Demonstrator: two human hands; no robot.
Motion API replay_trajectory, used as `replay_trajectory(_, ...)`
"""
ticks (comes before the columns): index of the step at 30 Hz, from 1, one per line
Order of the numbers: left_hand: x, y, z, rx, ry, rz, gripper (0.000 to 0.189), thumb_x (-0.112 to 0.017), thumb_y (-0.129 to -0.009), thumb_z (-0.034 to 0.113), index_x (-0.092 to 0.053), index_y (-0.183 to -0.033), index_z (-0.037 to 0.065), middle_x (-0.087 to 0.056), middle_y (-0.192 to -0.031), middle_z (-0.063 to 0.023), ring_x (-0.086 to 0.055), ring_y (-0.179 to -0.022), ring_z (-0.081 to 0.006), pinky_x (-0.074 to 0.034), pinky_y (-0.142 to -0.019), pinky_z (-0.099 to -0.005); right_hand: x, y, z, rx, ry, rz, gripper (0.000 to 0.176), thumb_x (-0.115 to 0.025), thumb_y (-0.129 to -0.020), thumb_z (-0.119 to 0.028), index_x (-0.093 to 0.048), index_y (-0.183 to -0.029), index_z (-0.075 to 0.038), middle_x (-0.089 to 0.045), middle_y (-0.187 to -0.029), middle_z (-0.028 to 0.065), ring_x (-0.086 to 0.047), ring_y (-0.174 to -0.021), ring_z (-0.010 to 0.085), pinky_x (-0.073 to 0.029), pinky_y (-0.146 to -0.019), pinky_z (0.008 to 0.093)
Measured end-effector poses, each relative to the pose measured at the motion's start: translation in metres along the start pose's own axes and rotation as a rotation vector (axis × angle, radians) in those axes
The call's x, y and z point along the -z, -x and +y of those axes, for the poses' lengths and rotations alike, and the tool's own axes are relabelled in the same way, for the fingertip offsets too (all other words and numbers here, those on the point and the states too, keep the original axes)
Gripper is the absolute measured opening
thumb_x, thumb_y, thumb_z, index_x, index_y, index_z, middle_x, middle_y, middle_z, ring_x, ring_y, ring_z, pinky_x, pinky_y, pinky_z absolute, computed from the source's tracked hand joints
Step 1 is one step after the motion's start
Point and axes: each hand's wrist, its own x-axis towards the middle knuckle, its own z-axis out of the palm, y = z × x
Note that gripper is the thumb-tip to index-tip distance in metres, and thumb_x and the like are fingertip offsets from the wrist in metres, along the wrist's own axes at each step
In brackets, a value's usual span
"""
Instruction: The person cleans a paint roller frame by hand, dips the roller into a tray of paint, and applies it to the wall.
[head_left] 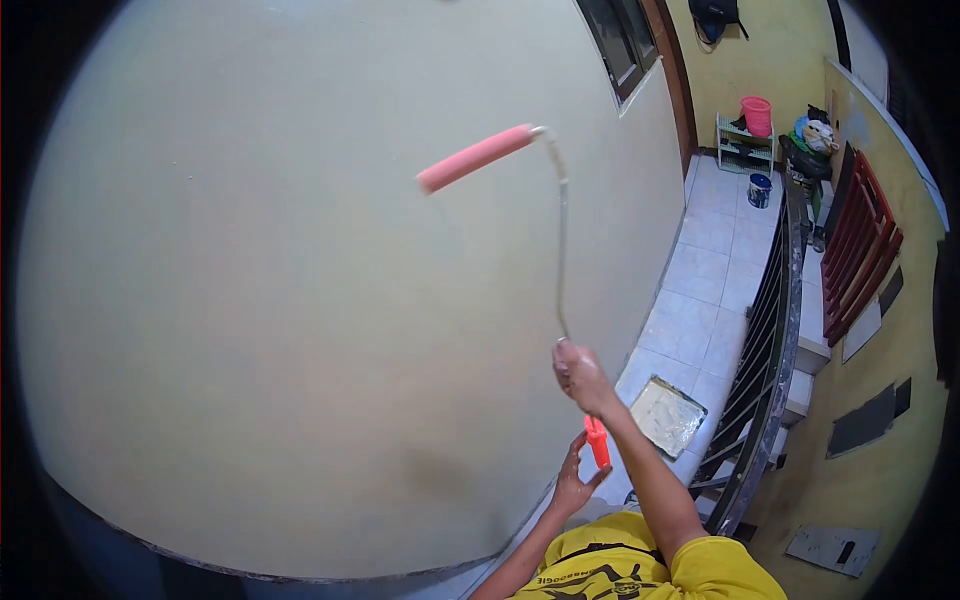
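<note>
A paint roller with a pink sleeve [475,159] and a long bent metal rod [562,245] is raised in front of the pale wall [300,300]. My right hand [583,378] is closed around the lower rod, just above the bright orange handle [597,443]. Below it, my left hand [575,486] holds that handle between thumb and fingers. Whether the sleeve touches the wall cannot be made out. A flat tray with cream-coloured paint [668,412] lies on the tiled floor, right of my hands.
A dark metal railing [772,370] runs along the walkway's right side. Farther along the tiled floor [706,270] are a paint can [759,190] and a small rack [735,155] with a pink bucket [757,116]. A window [620,45] interrupts the wall at upper right.
</note>
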Motion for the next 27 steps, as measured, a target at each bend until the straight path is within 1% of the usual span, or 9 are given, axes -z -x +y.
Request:
replay_trajectory(3,-0.007,-0.025,-0.031,0.049,0.328,-0.073,0.038,-0.050,-0.093,0.011,-0.038,-0.128,-0.001,-0.055,-0.116,-0.0107,-0.053,-0.107,-0.0164,-0.042,-0.094,-0.0351,-0.017,-0.001,0.009,0.100,0.258,0.036,0.060,-0.041,-0.094,-0.047,-0.032,-0.059,0.001,-0.029,-0.051,0.0018,-0.028,-0.053,0.0110,-0.027,-0.047,0.0340)
replay_trajectory(6,-0.011,-0.037,-0.043,0.059,0.240,-0.188,0.030,-0.047,-0.093,0.006,-0.044,-0.122,-0.001,-0.060,-0.101,-0.0092,-0.058,-0.094,-0.0148,-0.050,-0.083,-0.0330,-0.014,-0.015,0.028,0.094,0.329,0.019,0.060,-0.039,-0.095,-0.047,-0.031,-0.063,0.003,-0.026,-0.053,0.0033,-0.027,-0.055,0.0130,-0.027,-0.048,0.0369)
replay_trajectory(8,-0.017,-0.048,-0.079,0.159,0.425,-0.086,0.028,-0.045,-0.092,0.003,-0.047,-0.119,0.000,-0.060,-0.093,-0.0085,-0.060,-0.084,-0.0136,-0.054,-0.075,-0.0320,-0.012,-0.038,0.043,0.098,0.306,0.029,0.061,-0.037,-0.096,-0.048,-0.031,-0.062,0.002,-0.026,-0.053,0.0031,-0.028,-0.055,0.0133,-0.027,-0.048,0.0372)
replay_trajectory(10,-0.006,-0.053,-0.030,0.073,0.038,0.007,0.027,-0.043,-0.089,0.000,-0.049,-0.116,0.000,-0.059,-0.082,-0.0084,-0.060,-0.072,-0.0126,-0.058,-0.066,-0.0312,-0.009,-0.065,0.046,0.091,0.285,0.017,0.062,-0.035,-0.095,-0.051,-0.032,-0.059,0.000,-0.026,-0.052,0.0024,-0.028,-0.054,0.0128,-0.027,-0.048,0.0364)
replay_trajectory(11,-0.006,-0.067,-0.063,0.027,0.202,0.021,0.028,-0.044,-0.088,0.000,-0.049,-0.116,0.000,-0.059,-0.078,-0.0089,-0.060,-0.068,-0.0132,-0.057,-0.064,-0.0307,-0.011,-0.081,0.038,0.078,0.275,0.000,0.064,-0.034,-0.095,-0.053,-0.032,-0.056,-0.002,-0.026,-0.051,0.0019,-0.028,-0.052,0.0121,-0.028,-0.047,0.0355)
replay_trajectory(12,0.007,-0.077,-0.043,0.001,0.170,0.006,0.028,-0.043,-0.091,0.001,-0.051,-0.117,0.002,-0.060,-0.088,-0.0041,-0.060,-0.074,-0.0112,-0.053,-0.061,-0.0271,-0.015,-0.091,0.023,0.026,0.237,-0.042,0.064,-0.033,-0.094,-0.056,-0.031,-0.055,-0.006,-0.026,-0.050,0.0005,-0.028,-0.049,0.0113,-0.027,-0.045,0.0343)
replay_trajectory(15,0.040,-0.110,0.016,-0.038,-0.048,0.163,0.031,-0.048,-0.094,0.010,-0.050,-0.123,0.001,-0.062,-0.071,-0.0047,-0.061,-0.062,-0.0109,-0.052,-0.054,-0.0277,-0.040,-0.120,-0.027,0.007,0.149,-0.064,0.062,-0.032,-0.089,-0.067,-0.022,-0.054,-0.017,-0.023,-0.045,-0.0068,-0.021,-0.035,0.0065,-0.016,-0.033,0.0254)
replay_trajectory(21,0.082,-0.146,0.102,-0.015,0.085,0.215,0.033,-0.052,-0.094,0.018,-0.052,-0.123,0.003,-0.065,-0.082,-0.0070,-0.061,-0.067,-0.0100,-0.054,-0.059,-0.0297,-0.059,-0.149,-0.113,-0.059,0.143,-0.176,0.062,-0.031,-0.087,-0.071,-0.020,-0.058,-0.017,-0.018,-0.049,-0.0071,-0.018,-0.038,0.0075,-0.015,-0.035,0.0256)
replay_trajectory(27,0.026,-0.119,-0.033,0.194,-0.067,0.197,0.033,-0.050,-0.092,0.030,-0.055,-0.113,0.005,-0.064,-0.086,-0.0142,-0.063,-0.073,-0.0193,-0.050,-0.068,-0.0340,-0.026,-0.125,0.018,-0.006,0.266,-0.153,0.069,-0.022,-0.087,-0.072,-0.029,-0.052,-0.014,-0.033,-0.044,-0.0010,-0.031,-0.036,0.0111,-0.024,-0.034,0.0284)
